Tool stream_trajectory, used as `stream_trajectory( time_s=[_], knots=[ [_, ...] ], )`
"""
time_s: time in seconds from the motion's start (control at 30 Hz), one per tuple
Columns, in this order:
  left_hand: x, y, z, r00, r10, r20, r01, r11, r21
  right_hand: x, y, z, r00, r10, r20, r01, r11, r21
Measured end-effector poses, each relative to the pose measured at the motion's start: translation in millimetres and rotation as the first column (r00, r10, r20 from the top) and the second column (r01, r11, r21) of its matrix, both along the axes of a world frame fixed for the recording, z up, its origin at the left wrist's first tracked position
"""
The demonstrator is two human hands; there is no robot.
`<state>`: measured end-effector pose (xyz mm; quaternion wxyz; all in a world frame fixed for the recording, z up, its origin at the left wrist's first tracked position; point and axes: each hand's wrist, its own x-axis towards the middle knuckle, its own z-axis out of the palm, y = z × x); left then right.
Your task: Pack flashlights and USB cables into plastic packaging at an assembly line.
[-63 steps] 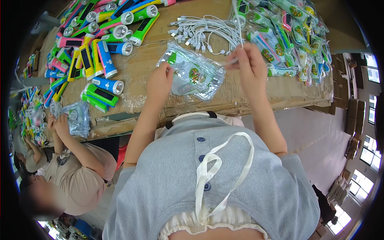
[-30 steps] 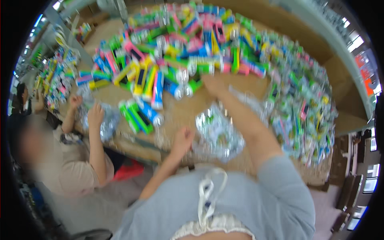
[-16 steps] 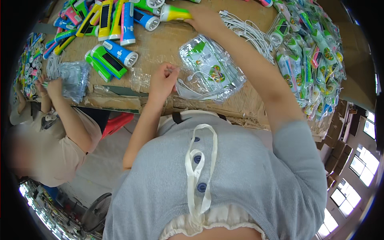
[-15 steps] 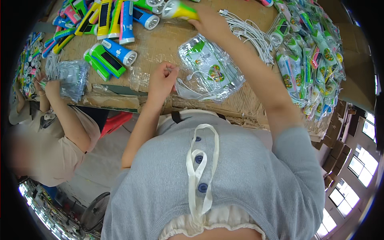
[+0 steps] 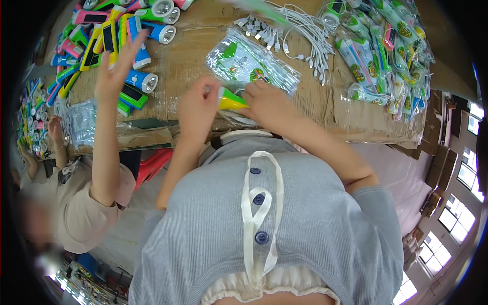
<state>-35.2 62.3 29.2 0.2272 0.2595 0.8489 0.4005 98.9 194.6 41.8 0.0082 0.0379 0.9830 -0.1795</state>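
Observation:
Close to the table's near edge, my right hand is closed on a yellow, green and white flashlight. My left hand is closed by the flashlight's white end, pinching a clear plastic bag that is mostly hidden. Clear plastic and a white cable show just below the flashlight. Beyond my hands lies a stack of clear printed bags. White USB cables are bundled farther back, their plugs spread toward the stack.
Loose colourful flashlights are heaped at the left. A co-worker's raised hand reaches over them. At the right is a pile of packed flashlights in clear bags. Something green and blurred crosses the far edge.
My right hand has brought the flashlight from the far side of the table down to my left hand. The co-worker's arm at the left has risen toward the loose flashlights.

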Motion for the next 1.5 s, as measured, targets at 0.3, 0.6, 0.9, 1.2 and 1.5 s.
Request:
stream_trajectory(
  time_s=[0.3,0.6,0.9,1.2,1.5],
  knots=[
    [-4.7,-2.1,32.1,0.614,-0.246,-0.75,0.222,0.966,-0.135,38.8,9.9,2.4,0.934,-0.256,-0.249,0.178,0.938,-0.296],
    [13.1,45.3,19.8,0.537,-0.505,-0.676,0.706,0.707,0.032,34.1,13.2,20.7,0.728,-0.649,-0.222,0.352,0.631,-0.691],
    [-18.9,74.4,-22.3,0.581,-0.444,-0.682,0.646,0.761,0.055,150.3,195.0,67.5,-0.109,-0.874,-0.473,0.474,0.373,-0.798],
    [-26.6,98.7,-62.8,0.55,-0.563,-0.616,0.686,0.726,-0.051,123.3,177.1,-15.6,0.288,-0.679,-0.675,0.883,0.461,-0.087],
    [-8.7,61.6,-60.4,0.638,-0.44,-0.633,0.575,0.818,0.011,0.3,42.8,-59.3,0.814,-0.428,-0.392,0.354,0.901,-0.25]
  ],
)
